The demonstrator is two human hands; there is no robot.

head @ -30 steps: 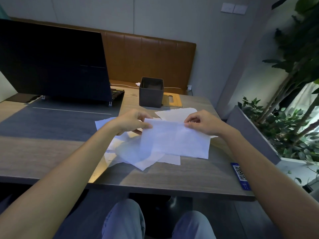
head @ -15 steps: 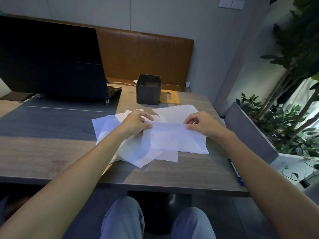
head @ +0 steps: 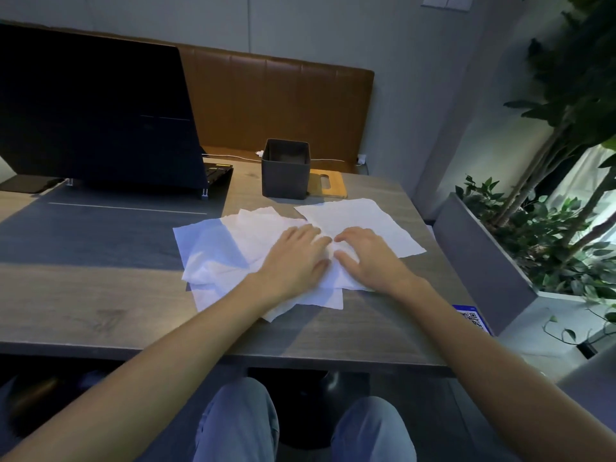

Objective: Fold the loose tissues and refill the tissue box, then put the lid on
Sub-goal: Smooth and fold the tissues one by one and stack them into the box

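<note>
Several loose white tissues (head: 213, 248) lie spread over the wooden table (head: 100, 311). My left hand (head: 296, 258) and my right hand (head: 366, 255) press flat, side by side, on a folded tissue (head: 336, 278) on top of the pile, fingers spread. Most of that tissue is hidden under my palms. Behind the pile stands the dark grey square tissue box (head: 285, 170), open at the top. Its wooden lid (head: 328, 184) with a slot lies flat just right of the box.
A dark laptop (head: 96, 118) on a stand sits at the back left on a grey desk mat (head: 100, 235). A blue QR card (head: 473, 320) lies at the table's right edge. A grey planter (head: 476, 258) with green plants stands to the right.
The tissue I held up by its top corners has been folded down onto the pile. Both hands have come together and now press flat on it.
</note>
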